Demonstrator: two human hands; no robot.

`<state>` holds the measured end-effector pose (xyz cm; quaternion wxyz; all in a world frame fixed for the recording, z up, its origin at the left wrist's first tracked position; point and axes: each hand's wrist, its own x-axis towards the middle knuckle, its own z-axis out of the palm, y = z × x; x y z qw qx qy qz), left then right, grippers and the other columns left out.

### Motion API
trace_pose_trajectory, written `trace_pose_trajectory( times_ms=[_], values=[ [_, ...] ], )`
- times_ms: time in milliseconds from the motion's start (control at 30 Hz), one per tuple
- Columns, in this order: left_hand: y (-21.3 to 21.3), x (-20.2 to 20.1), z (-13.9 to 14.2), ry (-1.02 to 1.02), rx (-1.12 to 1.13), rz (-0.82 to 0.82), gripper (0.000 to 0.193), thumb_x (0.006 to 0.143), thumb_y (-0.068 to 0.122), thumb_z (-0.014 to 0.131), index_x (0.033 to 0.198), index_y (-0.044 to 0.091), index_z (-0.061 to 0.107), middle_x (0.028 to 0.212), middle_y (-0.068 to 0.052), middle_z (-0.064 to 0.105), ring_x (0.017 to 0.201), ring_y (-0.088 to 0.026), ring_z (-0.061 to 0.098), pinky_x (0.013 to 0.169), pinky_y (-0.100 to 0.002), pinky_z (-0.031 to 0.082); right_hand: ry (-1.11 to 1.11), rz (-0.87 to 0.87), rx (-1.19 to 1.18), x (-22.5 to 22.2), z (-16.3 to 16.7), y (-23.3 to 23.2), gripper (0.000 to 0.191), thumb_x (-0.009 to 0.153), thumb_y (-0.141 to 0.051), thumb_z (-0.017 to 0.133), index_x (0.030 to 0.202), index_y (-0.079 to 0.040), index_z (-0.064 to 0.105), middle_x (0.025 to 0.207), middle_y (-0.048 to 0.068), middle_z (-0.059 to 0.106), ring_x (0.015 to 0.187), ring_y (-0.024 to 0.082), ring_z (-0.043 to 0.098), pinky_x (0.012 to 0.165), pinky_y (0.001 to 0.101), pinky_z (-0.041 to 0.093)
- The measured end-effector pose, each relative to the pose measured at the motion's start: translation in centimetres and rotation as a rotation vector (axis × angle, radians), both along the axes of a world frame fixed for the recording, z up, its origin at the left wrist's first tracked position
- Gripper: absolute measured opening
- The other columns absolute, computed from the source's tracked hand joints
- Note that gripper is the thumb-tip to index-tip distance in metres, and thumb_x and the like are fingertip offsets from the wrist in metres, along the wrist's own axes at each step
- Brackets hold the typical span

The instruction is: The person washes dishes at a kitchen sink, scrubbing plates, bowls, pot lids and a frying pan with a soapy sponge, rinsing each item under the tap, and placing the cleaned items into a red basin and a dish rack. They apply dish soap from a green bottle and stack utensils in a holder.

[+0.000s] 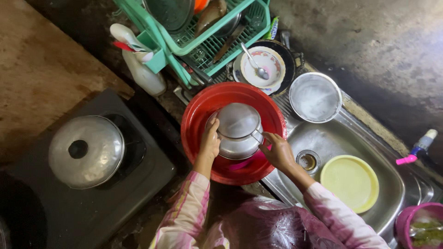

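Left hand: my left hand (210, 140) presses flat against the side of the metal pot (239, 130), fingers spread along its wall.
Right hand: my right hand (278, 150) grips the pot's other side near its thin wire handle — fingers curled in on it.
Metal pot: I hold it upside down, its base facing up, between both hands inside the red basin (198, 113).
Red basin: it sits at the sink's left edge, with something pink under the pot that I cannot make out.
Sink: the steel sink (337, 138) lies to the right, with a yellow plate (350, 183) in it beside the drain.
Behind: a round metal lid (315, 97) rests on the sink's far rim; a patterned bowl with a spoon (263, 68) stands next to the green dish rack (210, 37).
Left: a stove (92, 193) carries a covered pot (86, 151), well apart from the basin.
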<state>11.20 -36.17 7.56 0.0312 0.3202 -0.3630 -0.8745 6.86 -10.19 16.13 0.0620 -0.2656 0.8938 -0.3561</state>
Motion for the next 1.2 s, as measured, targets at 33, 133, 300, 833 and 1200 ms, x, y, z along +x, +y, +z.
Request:
trace_pose_trajectory(
  times_ms=[33, 133, 300, 833, 1200],
  values=[
    [-0.6, 0.2, -1.2, 0.008, 0.014, 0.013, 0.070, 0.094, 0.040, 0.064, 0.155, 0.014, 0.042, 0.160, -0.003, 0.041, 0.147, -0.025, 0.035, 0.119, -0.050, 0.030, -0.007, 0.006, 0.031, -0.2, -0.7, -0.6, 0.048, 0.082, -0.018, 0.078, 0.126, -0.004, 0.066, 0.102, 0.018, 0.071, 0.087, 0.033, 0.070, 0.078, 0.0432, 0.056],
    [-1.2, 0.4, -4.0, -0.124, -0.062, -0.036, 0.071, 0.097, 0.045, 0.058, 0.158, 0.016, 0.035, 0.167, 0.000, 0.030, 0.155, -0.018, 0.018, 0.119, -0.052, 0.016, -0.095, -0.009, 0.144, -0.9, -2.6, -1.7, 0.049, 0.085, -0.021, 0.075, 0.131, -0.008, 0.063, 0.103, 0.018, 0.070, 0.088, 0.034, 0.070, 0.080, 0.0443, 0.056],
    [-0.1, -0.3, -4.1, -0.089, -0.482, 0.013, 0.061, 0.101, 0.041, 0.056, 0.152, 0.009, 0.044, 0.165, -0.010, 0.037, 0.154, -0.025, 0.032, 0.124, -0.046, 0.026, -0.117, -0.007, 0.195, -1.6, -4.0, -2.1, 0.053, 0.089, -0.022, 0.072, 0.138, -0.007, 0.059, 0.116, 0.020, 0.067, 0.102, 0.039, 0.066, 0.088, 0.0468, 0.054],
    [20.3, -16.9, 0.8, -0.276, -0.986, -0.201, 0.072, 0.085, 0.024, 0.082, 0.135, -0.002, 0.038, 0.133, -0.030, 0.046, 0.121, -0.043, 0.050, 0.103, -0.048, 0.043, -0.014, -0.375, -0.098, 1.1, 0.5, 8.8, 0.037, 0.090, -0.016, 0.073, 0.125, -0.006, 0.066, 0.137, 0.019, 0.062, 0.118, 0.038, 0.064, 0.097, 0.0438, 0.053],
    [22.1, -20.0, -0.9, 0.531, -2.257, -0.834, 0.020, 0.085, 0.016, 0.062, 0.101, 0.009, 0.073, 0.121, -0.025, 0.063, 0.130, -0.045, 0.052, 0.115, -0.065, 0.030, -0.260, -0.706, -0.248, 5.4, -4.3, 18.0, 0.029, 0.089, -0.013, 0.071, 0.117, -0.005, 0.072, 0.121, 0.012, 0.070, 0.098, 0.021, 0.073, 0.082, 0.0331, 0.060]
  ],
)
